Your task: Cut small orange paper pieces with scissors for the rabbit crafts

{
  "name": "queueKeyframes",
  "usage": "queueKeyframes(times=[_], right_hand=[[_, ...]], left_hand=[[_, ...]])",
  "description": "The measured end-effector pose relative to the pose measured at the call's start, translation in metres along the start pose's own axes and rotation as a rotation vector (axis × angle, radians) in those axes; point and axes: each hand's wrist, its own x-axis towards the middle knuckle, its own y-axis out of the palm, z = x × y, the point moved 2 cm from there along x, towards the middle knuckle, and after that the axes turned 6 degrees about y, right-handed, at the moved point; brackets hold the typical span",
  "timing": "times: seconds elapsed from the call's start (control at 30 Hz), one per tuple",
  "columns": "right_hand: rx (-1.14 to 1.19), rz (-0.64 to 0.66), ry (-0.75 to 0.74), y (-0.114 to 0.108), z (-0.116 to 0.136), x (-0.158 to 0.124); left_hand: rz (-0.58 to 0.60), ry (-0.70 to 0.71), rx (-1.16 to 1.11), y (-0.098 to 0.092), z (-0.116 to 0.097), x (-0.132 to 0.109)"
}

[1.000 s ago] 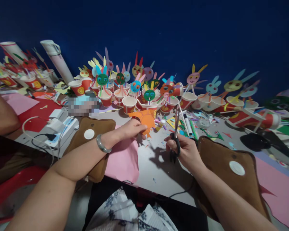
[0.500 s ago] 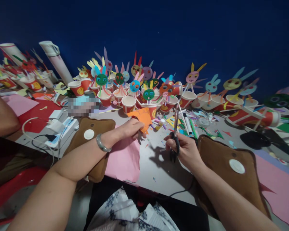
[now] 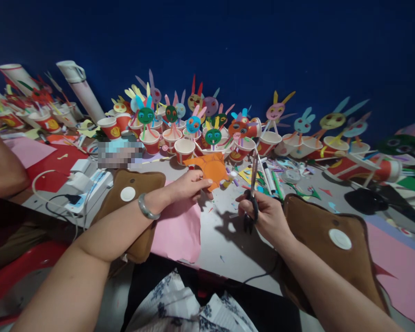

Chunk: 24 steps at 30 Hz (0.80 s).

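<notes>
Orange paper [image 3: 215,168] pinched, scissors [image 3: 253,184] gripped!
I see the left hand [image 3: 185,185] clasping the paper before the cups [image 3: 184,148]; my right hand [image 3: 269,213] grasps the scissors, points up, table [image 3: 224,258] between, brown cushion [image 3: 313,249] close beside.

Paper [image 3: 215,170] at ctr of frame: bright orange. My scissors [image 3: 253,186], just R of ctr: blk handles, grey blades. My bangle [image 3: 143,206]: grey-grn. My clothes [image 3: 169,302], btm ctr: wht w/ dk floral print. Cups [image 3: 184,151] across mid: red & wht, some w/ yellow logos. Lower-L pad [image 3: 147,184] & lower-R pad [image 3: 314,235]: brown, wht discs [image 3: 127,193]. Backdrop [image 3: 207,41] up top: dk blue.
</notes>
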Motion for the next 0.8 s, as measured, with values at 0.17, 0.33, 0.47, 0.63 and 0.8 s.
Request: queueKeyframes(times=[0.17,0.33,0.47,0.63,0.8], right_hand=[[0.012,-0.006,-0.005,-0.001,-0.001,0.000],[0.062,0.022,0.012,0.001,-0.002,-0.001],[0.100,0.026,0.036,0.003,-0.007,-0.002],[0.071,-0.040,0.022,0.002,-0.015,-0.003],[0.080,-0.031,-0.017,0.002,-0.016,-0.003]], left_hand=[[0.009,0.023,-0.102,0.004,0.000,-0.004],[0.102,-0.006,-0.103,0.005,-0.001,-0.004],[0.144,-0.094,-0.201,0.005,0.002,-0.002],[0.161,-0.128,-0.292,0.007,0.004,-0.004],[0.220,-0.192,-0.336,0.011,0.006,-0.006]])
